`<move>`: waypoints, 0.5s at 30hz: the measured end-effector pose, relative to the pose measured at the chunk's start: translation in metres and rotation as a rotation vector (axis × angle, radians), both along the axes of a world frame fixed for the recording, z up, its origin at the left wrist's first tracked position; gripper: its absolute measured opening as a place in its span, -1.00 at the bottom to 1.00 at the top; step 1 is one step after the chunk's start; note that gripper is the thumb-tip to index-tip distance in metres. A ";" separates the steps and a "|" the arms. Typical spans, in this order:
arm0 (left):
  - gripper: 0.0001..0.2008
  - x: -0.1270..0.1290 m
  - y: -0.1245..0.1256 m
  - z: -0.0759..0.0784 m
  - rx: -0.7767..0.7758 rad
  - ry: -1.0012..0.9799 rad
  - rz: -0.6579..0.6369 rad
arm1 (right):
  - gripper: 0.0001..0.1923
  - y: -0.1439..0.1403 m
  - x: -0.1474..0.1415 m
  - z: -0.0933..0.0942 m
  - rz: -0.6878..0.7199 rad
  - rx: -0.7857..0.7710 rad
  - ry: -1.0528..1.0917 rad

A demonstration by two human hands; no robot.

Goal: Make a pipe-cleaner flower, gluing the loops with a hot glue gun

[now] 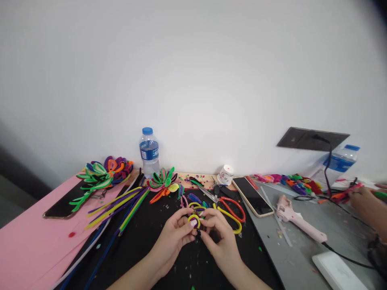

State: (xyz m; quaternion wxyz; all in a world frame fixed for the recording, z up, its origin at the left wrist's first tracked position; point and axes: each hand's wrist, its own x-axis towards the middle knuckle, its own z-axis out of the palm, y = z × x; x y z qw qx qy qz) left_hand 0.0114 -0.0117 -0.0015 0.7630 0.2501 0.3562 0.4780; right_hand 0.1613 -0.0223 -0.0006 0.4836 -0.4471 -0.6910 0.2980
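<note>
Small ring of fuzzy yellow pipe cleaner with a purple centre (194, 221): raised between both hands over a black mat (181, 278), near middle of scene. Left hand (178, 229): closed in a pinch on the ring, thumb across its face. Right hand (222, 235): fingers bent, tips against the ring's right side; whether gripping, cannot tell. Just beyond: loose pink and purple pipe-cleaner loops, partly hidden by fingers.

Right of these, on the mat: silver-bladed scissors with red and yellow handle loops (215, 199). Far side, by the wall: white paper cup, upturned (226, 175). Further right: dark-screened phone in pale case (254, 196).

Left of the hands: fanned bundle of yellow, purple and green pipe cleaners (121, 205). Behind it: green, pink and black looped pipe-cleaner flower (163, 179); clear plastic bottle, blue cap and label (149, 151), upright. Far left: multicoloured pipe-cleaner blooms (119, 165), partly over a black phone (57, 205), beside a pink sheet (30, 241).

Right, on grey counter (290, 266): pale pink glue gun, corded (299, 221); white rectangular device (335, 270), nearer. Far right: second blue-capped bottle, tilted (343, 161); another person's hand (364, 205), near bright pipe-cleaner pieces.
</note>
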 end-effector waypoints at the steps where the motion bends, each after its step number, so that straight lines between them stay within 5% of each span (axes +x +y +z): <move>1: -0.69 0.000 0.000 0.001 -0.007 0.005 0.006 | -0.86 0.000 0.000 -0.001 0.000 -0.005 0.008; 15: -0.63 0.002 0.000 0.000 -0.033 0.038 0.032 | -0.93 -0.003 -0.006 -0.006 0.009 -0.161 0.246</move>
